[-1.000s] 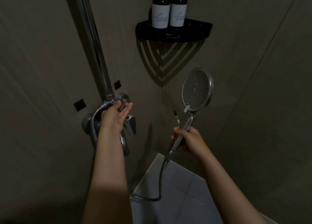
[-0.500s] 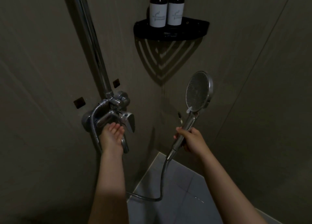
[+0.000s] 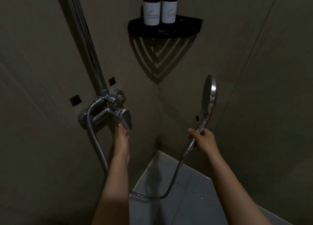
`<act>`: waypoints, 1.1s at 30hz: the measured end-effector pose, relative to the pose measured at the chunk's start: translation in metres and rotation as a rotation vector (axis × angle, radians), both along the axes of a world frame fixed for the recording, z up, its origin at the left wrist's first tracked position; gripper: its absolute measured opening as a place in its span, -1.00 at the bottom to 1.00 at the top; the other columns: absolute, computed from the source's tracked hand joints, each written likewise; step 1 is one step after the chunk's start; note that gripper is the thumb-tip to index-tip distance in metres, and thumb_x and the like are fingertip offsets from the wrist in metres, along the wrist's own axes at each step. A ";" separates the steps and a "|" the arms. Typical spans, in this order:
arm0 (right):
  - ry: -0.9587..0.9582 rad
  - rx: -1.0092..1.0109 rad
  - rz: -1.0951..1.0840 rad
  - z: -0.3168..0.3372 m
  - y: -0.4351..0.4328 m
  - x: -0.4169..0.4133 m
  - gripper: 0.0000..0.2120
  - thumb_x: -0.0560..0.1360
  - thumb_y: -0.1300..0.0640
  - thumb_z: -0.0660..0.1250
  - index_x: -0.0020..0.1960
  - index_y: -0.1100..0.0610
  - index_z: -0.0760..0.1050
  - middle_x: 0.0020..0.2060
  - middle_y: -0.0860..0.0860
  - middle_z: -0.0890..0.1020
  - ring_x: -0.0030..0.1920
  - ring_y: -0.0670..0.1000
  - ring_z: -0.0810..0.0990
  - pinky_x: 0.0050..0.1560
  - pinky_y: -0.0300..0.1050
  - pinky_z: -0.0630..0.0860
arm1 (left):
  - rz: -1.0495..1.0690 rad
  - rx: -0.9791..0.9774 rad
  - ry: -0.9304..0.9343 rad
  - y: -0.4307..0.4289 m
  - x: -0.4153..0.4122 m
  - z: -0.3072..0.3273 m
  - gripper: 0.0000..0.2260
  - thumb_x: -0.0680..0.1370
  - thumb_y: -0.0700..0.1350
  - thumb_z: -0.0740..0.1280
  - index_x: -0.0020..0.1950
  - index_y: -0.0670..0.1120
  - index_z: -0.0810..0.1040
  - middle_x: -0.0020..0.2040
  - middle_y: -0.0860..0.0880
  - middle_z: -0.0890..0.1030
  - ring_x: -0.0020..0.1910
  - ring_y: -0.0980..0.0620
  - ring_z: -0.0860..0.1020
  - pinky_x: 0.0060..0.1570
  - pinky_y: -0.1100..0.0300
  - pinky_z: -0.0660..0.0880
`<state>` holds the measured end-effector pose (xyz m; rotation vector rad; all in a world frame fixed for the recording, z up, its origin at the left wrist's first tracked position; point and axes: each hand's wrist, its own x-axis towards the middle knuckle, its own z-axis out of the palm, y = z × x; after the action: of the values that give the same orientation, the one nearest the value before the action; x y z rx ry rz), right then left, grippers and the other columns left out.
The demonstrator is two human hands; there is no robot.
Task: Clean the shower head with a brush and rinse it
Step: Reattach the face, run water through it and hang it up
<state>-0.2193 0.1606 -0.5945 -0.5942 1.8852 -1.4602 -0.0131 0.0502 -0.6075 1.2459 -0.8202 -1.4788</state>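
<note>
Currently the right grip [image 3: 204, 140], at centre right of the frame, is wrapped around the lower handle of the shower head [image 3: 209, 92]. The head's round face stands directly above that grip, nearly edge-on and turned toward the left of the frame. A metal hose [image 3: 174, 174] droops from the handle's base below the grip and loops leftward over the floor [image 3: 186, 211]. Left of centre, the left grip [image 3: 122, 136] holds nothing: its straight fingers touch the underside of the mixer lever [image 3: 126, 119]. A chrome riser pipe [image 3: 83, 34] climbs toward the upper left. At top centre two dark bottles [image 3: 151, 7] stand on a black corner shelf [image 3: 186, 28].
</note>
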 end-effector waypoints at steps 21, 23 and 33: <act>-0.037 0.007 -0.084 -0.021 0.010 -0.028 -0.82 0.49 0.16 0.36 -0.26 0.13 0.44 -0.29 0.14 0.56 -0.37 0.00 0.48 -0.38 -0.18 0.36 | 0.098 -0.038 0.128 0.012 -0.020 -0.014 -0.59 0.65 -0.02 0.05 0.49 -0.10 0.22 0.45 -0.09 0.32 0.45 -0.02 0.28 0.38 0.08 0.25; -0.036 0.009 -0.094 -0.021 0.012 -0.030 -0.82 0.49 0.17 0.36 -0.26 0.13 0.44 -0.29 0.13 0.56 -0.36 0.00 0.48 -0.36 -0.17 0.36 | 0.096 -0.024 0.152 0.012 -0.021 -0.017 -0.58 0.65 0.00 0.06 0.49 -0.10 0.22 0.46 -0.09 0.32 0.45 -0.02 0.28 0.39 0.08 0.25; -0.043 0.005 -0.121 -0.020 0.022 -0.033 -0.82 0.50 0.15 0.35 -0.25 0.11 0.43 -0.31 0.08 0.56 -0.37 -0.03 0.47 -0.38 -0.20 0.34 | 0.105 -0.024 0.184 0.013 -0.025 -0.017 -0.57 0.64 -0.03 0.10 0.50 -0.09 0.20 0.48 -0.09 0.30 0.46 -0.03 0.27 0.37 0.08 0.23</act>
<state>-0.2526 0.1825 -0.6147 -0.4492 1.9191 -1.5312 -0.0378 0.0628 -0.6249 1.0999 -0.6381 -1.4697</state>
